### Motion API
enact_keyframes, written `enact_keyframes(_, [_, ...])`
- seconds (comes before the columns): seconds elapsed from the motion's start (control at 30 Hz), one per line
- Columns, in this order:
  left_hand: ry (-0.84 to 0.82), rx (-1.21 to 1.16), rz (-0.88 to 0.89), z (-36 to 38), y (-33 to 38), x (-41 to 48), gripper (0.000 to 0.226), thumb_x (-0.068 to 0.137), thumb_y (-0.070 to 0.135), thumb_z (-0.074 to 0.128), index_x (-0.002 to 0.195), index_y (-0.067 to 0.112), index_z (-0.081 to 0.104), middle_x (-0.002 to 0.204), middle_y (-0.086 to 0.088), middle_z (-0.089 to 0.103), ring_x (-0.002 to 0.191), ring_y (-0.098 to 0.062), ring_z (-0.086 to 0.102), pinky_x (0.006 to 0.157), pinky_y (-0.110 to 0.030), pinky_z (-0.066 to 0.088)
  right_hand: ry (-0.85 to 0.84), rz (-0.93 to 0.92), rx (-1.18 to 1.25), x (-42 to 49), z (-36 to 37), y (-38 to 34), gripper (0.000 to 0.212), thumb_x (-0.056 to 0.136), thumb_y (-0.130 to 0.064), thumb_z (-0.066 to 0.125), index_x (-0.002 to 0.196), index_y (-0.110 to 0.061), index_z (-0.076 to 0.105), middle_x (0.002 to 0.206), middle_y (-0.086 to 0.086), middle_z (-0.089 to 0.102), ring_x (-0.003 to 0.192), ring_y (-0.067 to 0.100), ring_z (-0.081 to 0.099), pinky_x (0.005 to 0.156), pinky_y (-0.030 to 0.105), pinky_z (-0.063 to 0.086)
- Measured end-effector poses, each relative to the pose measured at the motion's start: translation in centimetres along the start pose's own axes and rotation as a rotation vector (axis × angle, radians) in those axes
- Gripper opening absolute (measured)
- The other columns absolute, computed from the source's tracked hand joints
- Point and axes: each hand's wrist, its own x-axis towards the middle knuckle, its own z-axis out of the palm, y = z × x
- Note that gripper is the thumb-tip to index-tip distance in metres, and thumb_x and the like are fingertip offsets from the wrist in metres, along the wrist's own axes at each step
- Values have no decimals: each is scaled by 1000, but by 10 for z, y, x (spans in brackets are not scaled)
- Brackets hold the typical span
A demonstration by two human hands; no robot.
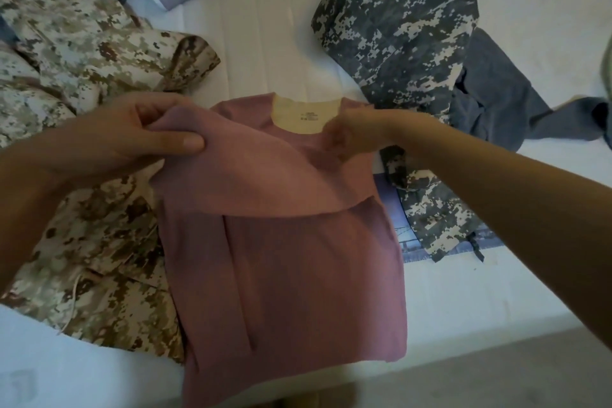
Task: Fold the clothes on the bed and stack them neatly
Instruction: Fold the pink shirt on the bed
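At nine o'clock a desert-camouflage garment [82, 83] sprawls in loose, rumpled heaps, a stiff-looking woven cloth in tan and brown pixel blotches, with a pale drawcord trailing at about seven o'clock. The left hand [126, 139] sits just inside it, at ten o'clock of the mauve top [284, 242], thumb and fingers closed in a pinch on a gathered fold of the sleeve or shoulder, lifting it off the bed.

The mauve top lies at the centre of the white mattress [265, 53], neckline toward twelve o'clock, hem hanging past the near edge at six. It is a soft, matte knit, with a cream inner neck panel [306, 116] bearing a small printed label. One side looks already folded inward, leaving a long straight edge down the body.

The right hand [344, 136] is at one o'clock of the top, beside the neckline, blurred; its fingers seem curled onto the cloth, but I cannot tell how firmly it grips.

At two o'clock lies a grey digital-camouflage garment [397, 26], and a plain slate-grey garment [496, 99] beyond it.

The risks, as I judge them: the limp knit may sag and crease unevenly if the pinch slips; the overhanging hem could drag the top off the edge; and the fold may catch the camouflage cloth it touches on the left.
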Motion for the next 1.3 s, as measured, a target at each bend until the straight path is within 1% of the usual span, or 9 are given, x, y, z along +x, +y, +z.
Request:
enact_keyframes(0.1, [129, -85, -12, -16, -10, 1, 46, 58, 50, 82, 98, 29, 73, 90, 8, 74, 83, -6, 70, 68, -22, 56, -85, 45, -68, -18, -16, 23, 18, 81, -12, 68, 82, -27, 59, 78, -10, 58, 78, 15, 55, 70, 29, 45])
enact_keyframes(0.33, [359, 19, -331, -19, -53, 20, 26, 68, 36, 70, 93, 31, 72, 102, 2, 71, 88, -5, 68, 69, -16, 55, 82, 248, -311, -58, -35, 80, 12, 89, -25, 61, 98, -22, 68, 107, 4, 65, 93, 22, 57, 82, 33, 45])
enact_keyframes(0.43, [300, 56, -353, -4, -50, 25, 18, 72, 32, 68, 89, 30, 73, 93, 7, 73, 83, -2, 68, 63, -11, 52, 319, 132, -263, -41, -18, 63, 34, 85, -26, 66, 117, -16, 60, 120, 10, 59, 108, 29, 55, 91, 39, 45])
enact_keyframes(0.63, [21, 13, -76, 25, 4, 23, 41, 59, 54, 78, 95, 35, 73, 94, 10, 73, 87, -3, 69, 68, -14, 53, 186, 57, -40, 14, 8, 7, 103, 74, -23, 76, 150, -31, 7, 154, 8, 26, 143, 24, 21, 116, 46, 18])
enact_keyframes(0.77, [100, -115, 16, 13, 19, 21, 32, 64, 47, 75, 93, 33, 74, 91, 10, 74, 87, -4, 69, 69, -17, 55, -4, 74, 23, 9, -1, 17, 33, 78, -13, 74, 108, -23, 65, 99, 3, 65, 92, 22, 58, 84, 24, 48])
enact_keyframes(0.83, [261, -153, -52, -1, 4, 26, 25, 71, 38, 71, 94, 29, 74, 94, 7, 74, 89, -5, 69, 71, -17, 55, -16, 117, -6, -7, -10, 35, 10, 79, -12, 72, 78, -19, 65, 75, 2, 60, 71, 19, 53, 68, 29, 46])
enact_keyframes(1.03, [516, 36, -494, -12, -95, 42, 24, 81, 20, 70, 104, 14, 65, 99, -7, 66, 79, -14, 63, 66, -19, 55, 161, 381, 26, -39, -29, 77, 24, 85, -26, 68, 100, -10, 58, 90, 7, 57, 89, 25, 53, 72, 29, 36])
enact_keyframes(1.17, [627, 308, -520, -8, -127, 56, 42, 83, 15, 69, 122, 10, 54, 114, -16, 61, 102, -29, 59, 86, -39, 51, 399, 523, -467, -24, -4, 67, 35, 90, -20, 56, 122, -8, 49, 121, 19, 54, 116, 35, 47, 97, 44, 31])
enact_keyframes(1.3, [771, 742, -392, 27, -130, 26, 55, 86, 25, 60, 136, 14, 41, 134, -14, 47, 121, -30, 45, 103, -43, 37, 732, 419, -441, -17, 53, 23, 32, 91, -12, 47, 122, -2, 49, 126, 23, 47, 118, 38, 41, 97, 50, 28])
